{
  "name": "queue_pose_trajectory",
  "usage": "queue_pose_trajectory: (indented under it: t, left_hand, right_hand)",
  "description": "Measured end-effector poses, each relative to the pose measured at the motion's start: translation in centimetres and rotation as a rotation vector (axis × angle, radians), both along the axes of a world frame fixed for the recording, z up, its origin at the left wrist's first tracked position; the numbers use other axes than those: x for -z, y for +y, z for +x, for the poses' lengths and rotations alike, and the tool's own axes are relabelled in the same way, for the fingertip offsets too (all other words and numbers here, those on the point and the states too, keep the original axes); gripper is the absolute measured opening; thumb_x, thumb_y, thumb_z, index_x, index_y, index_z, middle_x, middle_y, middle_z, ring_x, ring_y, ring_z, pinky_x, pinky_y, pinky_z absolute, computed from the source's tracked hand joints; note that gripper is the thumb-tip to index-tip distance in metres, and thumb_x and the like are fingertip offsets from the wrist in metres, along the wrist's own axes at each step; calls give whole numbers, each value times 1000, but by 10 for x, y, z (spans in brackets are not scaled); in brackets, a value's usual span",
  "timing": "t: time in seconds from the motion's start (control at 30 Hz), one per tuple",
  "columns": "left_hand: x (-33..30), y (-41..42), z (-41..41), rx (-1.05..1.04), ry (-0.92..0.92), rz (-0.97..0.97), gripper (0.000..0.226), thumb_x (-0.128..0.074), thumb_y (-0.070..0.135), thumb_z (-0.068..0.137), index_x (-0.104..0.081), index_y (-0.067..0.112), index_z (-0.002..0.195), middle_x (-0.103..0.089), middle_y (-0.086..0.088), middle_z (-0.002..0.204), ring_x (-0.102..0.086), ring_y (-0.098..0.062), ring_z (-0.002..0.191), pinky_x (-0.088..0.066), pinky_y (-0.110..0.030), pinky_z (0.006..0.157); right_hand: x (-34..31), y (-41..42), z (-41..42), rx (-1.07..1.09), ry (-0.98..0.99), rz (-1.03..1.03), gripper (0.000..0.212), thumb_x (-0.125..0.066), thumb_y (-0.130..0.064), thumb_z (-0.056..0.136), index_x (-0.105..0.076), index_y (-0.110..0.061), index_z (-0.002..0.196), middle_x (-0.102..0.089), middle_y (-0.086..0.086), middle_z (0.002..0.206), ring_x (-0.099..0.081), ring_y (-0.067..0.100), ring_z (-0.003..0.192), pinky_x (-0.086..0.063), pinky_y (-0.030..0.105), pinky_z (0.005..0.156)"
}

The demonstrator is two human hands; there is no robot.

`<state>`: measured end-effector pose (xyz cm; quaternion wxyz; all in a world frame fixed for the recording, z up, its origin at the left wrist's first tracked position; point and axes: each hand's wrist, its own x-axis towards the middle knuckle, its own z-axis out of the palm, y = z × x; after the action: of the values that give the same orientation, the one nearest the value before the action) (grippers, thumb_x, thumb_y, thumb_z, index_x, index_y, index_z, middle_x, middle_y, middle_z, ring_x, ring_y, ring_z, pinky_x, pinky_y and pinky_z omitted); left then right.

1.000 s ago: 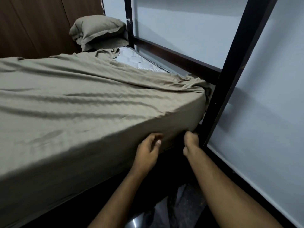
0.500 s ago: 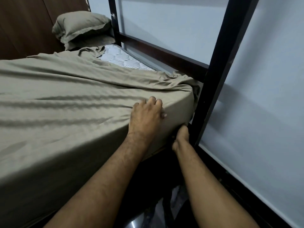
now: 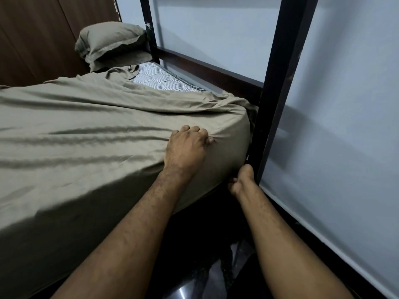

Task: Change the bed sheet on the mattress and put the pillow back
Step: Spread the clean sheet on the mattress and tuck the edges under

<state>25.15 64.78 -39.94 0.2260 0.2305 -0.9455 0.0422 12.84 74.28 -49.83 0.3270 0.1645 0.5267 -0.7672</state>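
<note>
An olive bed sheet (image 3: 86,130) covers most of the mattress, wrapped over the near right corner. A patch of striped white mattress (image 3: 159,79) shows bare at the far right edge. My left hand (image 3: 185,147) lies on top of the corner with its fingers curled and bunching the sheet. My right hand (image 3: 241,180) is down at the corner's lower edge beside the black bed post (image 3: 274,93), fingers closed on the sheet's hem. An olive pillow (image 3: 110,39) rests at the far head end on a folded olive cloth.
A dark frame rail (image 3: 207,70) runs along the far side, with a second post (image 3: 149,29) by the pillow. A pale wall lies on the right and a brown wardrobe (image 3: 38,35) on the left. Dark floor lies under the bed.
My left hand rose from the sheet's lower edge onto the top of the corner and curled its fingers into the sheet. My right hand stayed low by the post.
</note>
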Motion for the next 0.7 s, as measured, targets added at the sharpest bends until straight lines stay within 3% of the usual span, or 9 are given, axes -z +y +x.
queue_pose_trajectory:
  t: [0.1, 0.23, 0.4, 0.5, 0.6, 0.67, 0.7]
  left_hand:
    - [-5, 3, 11, 38, 46, -13, 32, -47, 40, 104, -66, 15, 98, -68, -5, 102, -58, -32, 104, -38, -40, 79]
    - [3, 6, 13, 46, 16, 69, 33, -44, 42, 105, -64, 17, 101, -66, -3, 107, -56, -29, 109, -38, -40, 84]
    - [5, 7, 10, 45, 34, 65, 31, -46, 43, 103, -65, 19, 106, -67, -3, 113, -55, -29, 115, -39, -41, 88]
    - [12, 12, 12, 20, 48, 21, 29, -52, 45, 100, -64, 19, 103, -67, -3, 109, -57, -30, 111, -40, -42, 86]
    - [19, 16, 19, -7, 128, -29, 25, -62, 42, 91, -61, 19, 98, -65, -4, 101, -59, -30, 101, -43, -43, 80]
    - [25, 22, 27, -18, 204, -19, 27, -64, 40, 88, -59, 18, 102, -62, -5, 105, -57, -28, 101, -43, -42, 82]
    - [31, 27, 33, -7, 237, -6, 29, -64, 39, 88, -58, 17, 106, -60, -5, 110, -55, -28, 105, -43, -41, 86]
  right_hand:
    - [-1, 4, 8, 1, -9, 16, 41, -25, -12, 102, -42, -21, 65, -47, -5, 47, -32, 4, 19, -21, 10, 26]
    - [14, 3, 6, -19, 33, 115, 39, -27, -14, 104, -46, -21, 70, -44, -3, 67, -35, 10, 47, -24, 11, 27]
    - [36, -2, -4, -125, 175, 240, 33, -31, -20, 102, -56, -19, 82, -53, -3, 77, -37, 13, 55, -26, 11, 31]
    - [42, -1, -8, -235, 281, 326, 34, -32, -19, 101, -63, -14, 114, -60, 3, 85, -45, 16, 59, -34, 19, 40]
    - [49, -2, 2, -274, 329, 392, 37, -34, -20, 101, -61, -8, 123, -64, 12, 95, -53, 22, 64, -40, 28, 51]
    - [57, -8, 20, -243, 397, 464, 39, -37, -24, 101, -62, -10, 127, -65, 17, 116, -62, 31, 83, -51, 35, 62]
    - [61, -10, 30, -240, 471, 554, 39, -40, -25, 102, -60, -9, 131, -61, 20, 128, -62, 39, 100, -56, 41, 76]
